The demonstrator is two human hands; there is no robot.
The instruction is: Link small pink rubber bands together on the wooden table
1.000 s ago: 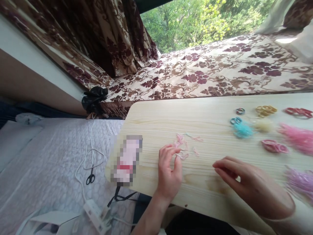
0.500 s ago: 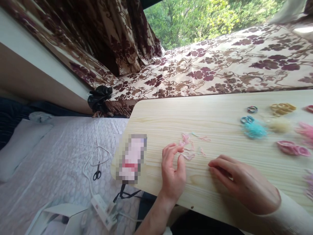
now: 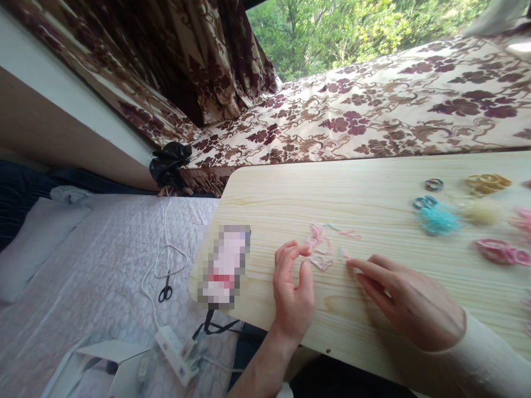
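Note:
Small pink and pale green strands, perhaps rubber bands or yarn (image 3: 319, 237), lie loosely scattered on the light wood table (image 3: 282, 193). My left hand (image 3: 294, 287) rests just left of them, its fingers curled and thumb apart, with nothing between them. On the right side, my right hand (image 3: 406, 293) reaches in low over the table. Its index fingertip is at the edge of a small pink and green strand (image 3: 342, 253), and the thumb sits a little apart below. No held object shows in it.
To the right lie a turquoise bundle (image 3: 440, 218), a pale yellow bundle (image 3: 481, 211), tan bands (image 3: 488, 183), pink bands (image 3: 500, 252) and a multicoloured ring (image 3: 433, 184). A blurred-out phone-like object (image 3: 226, 265) is at the left. Scissors (image 3: 165, 293) and a power strip (image 3: 176, 354) lie on the bed.
My right hand has moved slightly left, its index finger stretching out to the small strand and parting from the thumb. My left hand has stayed almost still.

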